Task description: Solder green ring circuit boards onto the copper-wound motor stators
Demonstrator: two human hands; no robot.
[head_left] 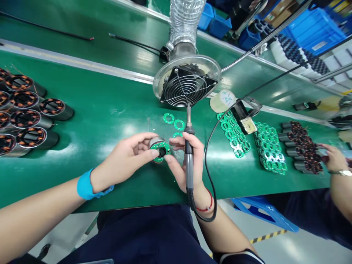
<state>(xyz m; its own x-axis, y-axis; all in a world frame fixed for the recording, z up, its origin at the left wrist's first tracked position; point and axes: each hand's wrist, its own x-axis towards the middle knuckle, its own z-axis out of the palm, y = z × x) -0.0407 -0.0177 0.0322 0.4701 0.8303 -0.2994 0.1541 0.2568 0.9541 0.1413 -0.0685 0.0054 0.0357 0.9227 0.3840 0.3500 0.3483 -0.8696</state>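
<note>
My left hand (pixel 129 157) pinches a small round motor stator (pixel 159 149) capped with a green ring-shaped circuit board, thumb and fingers on its left side. My right hand (pixel 184 161) touches the stator's right side with its fingertips while a black soldering iron (pixel 188 154) lies gripped across its palm, tip pointing up and away. The iron's black cable loops past my right wrist. Both hands rest over the green bench (pixel 104 113).
A fume-extraction fan (pixel 187 85) on a ribbed duct hangs just behind my hands. Loose green ring boards (pixel 173 121) lie under it, and piles of them (pixel 249 137) to the right. Wound stators (pixel 27 117) line the left. Another person's hand (pixel 334 157) touches stators (pixel 301 146) at the right.
</note>
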